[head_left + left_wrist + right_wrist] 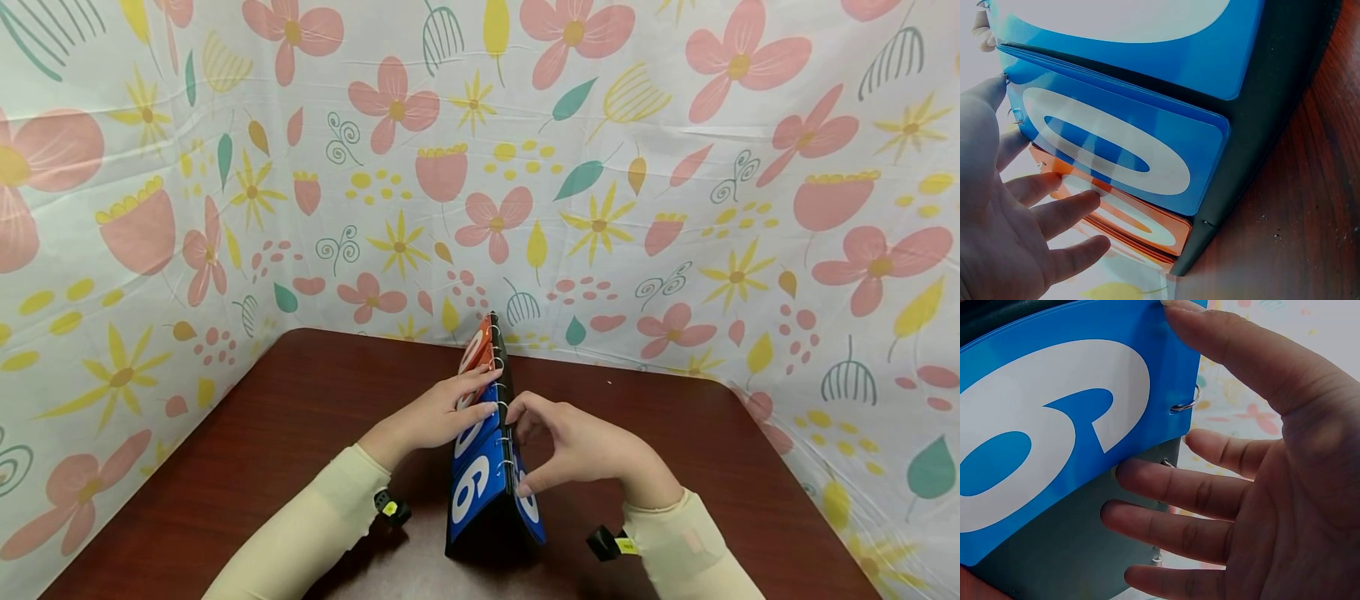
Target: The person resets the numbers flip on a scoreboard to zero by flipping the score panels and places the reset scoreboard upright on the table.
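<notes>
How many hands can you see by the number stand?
2: the left hand is at the left side of the number stand, the right hand at its right side.

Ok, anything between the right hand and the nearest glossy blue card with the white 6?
Nothing visible does. The right hand has its thumb at the ringed edge of the glossy blue card with the white 6, no object between.
</notes>
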Available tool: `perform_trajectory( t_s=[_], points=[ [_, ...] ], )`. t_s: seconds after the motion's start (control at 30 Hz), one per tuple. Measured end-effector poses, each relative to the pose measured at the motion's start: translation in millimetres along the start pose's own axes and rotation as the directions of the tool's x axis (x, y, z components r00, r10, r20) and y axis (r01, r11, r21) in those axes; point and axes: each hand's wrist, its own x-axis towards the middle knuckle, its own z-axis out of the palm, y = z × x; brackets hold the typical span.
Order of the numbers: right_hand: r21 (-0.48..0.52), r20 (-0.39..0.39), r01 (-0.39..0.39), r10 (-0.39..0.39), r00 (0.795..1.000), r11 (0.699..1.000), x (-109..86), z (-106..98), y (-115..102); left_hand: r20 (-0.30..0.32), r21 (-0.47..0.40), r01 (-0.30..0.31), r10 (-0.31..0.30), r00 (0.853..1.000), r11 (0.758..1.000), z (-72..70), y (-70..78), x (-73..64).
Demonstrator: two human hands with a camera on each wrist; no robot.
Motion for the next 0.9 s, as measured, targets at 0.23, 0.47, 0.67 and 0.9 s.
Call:
perform_trajectory(
  t_s=[0.23, 0.47, 0.67, 0.9],
  points=[
    [0.01, -0.002, -0.002, 0.002, 1.0, 1.0, -0.2, -0.2, 1.0, 0.001, -0.003, -0.002, 0.002, 1.0, 1.0, 0.6, -1.2, 1.3],
    [-0.045, 0.011, -0.032, 0.033, 0.999, 0.998, -1.5, 1.5, -1.2, -0.003, -0.003, -0.004, 0.004, 1.0, 1.0, 0.5, -2.5, 2.0],
    [-0.106, 0.016, -0.072, 0.074, 0.997, 0.992, -0.7, 4.9, -4.0, -0.01, 0.003, 0.008, -0.008, 1.0, 1.0, 0.8, -2.8, 2.1],
    [-0.104, -0.001, -0.049, 0.049, 0.999, 0.993, -0.9, 5.3, -3.5, -0.006, 0.002, 0.011, -0.011, 1.0, 1.0, 1.3, -2.8, 2.4]
  ],
)
